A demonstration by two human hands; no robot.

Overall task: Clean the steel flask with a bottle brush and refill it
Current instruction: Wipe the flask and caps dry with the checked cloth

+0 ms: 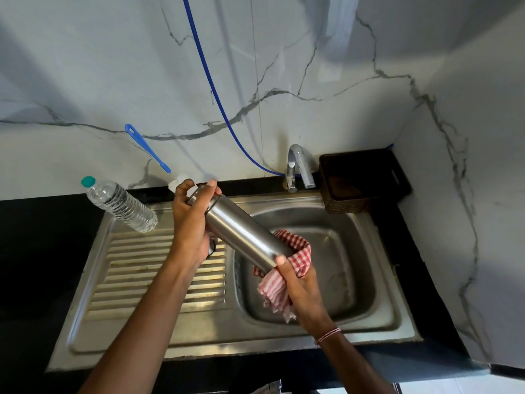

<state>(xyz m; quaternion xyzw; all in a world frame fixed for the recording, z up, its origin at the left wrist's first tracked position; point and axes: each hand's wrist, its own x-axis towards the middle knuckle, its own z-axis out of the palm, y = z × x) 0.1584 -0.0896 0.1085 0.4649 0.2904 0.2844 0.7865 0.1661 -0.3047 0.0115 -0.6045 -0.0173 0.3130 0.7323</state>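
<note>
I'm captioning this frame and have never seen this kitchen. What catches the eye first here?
The steel flask stands out, held tilted over the sink: the left hand grips its upper end, and the right hand wraps a red-checked cloth round its lower end. Behind, a blue-handled bottle brush leans on the wall, beside a clear water bottle standing at the drainboard's far left corner.

Flask (241, 231) over sink (395, 314); water bottle (122, 206) on drainboard (136, 265) left; brush (147, 149) against wall (85, 66) behind; basket (341, 206) right of tap (298, 163).
</note>
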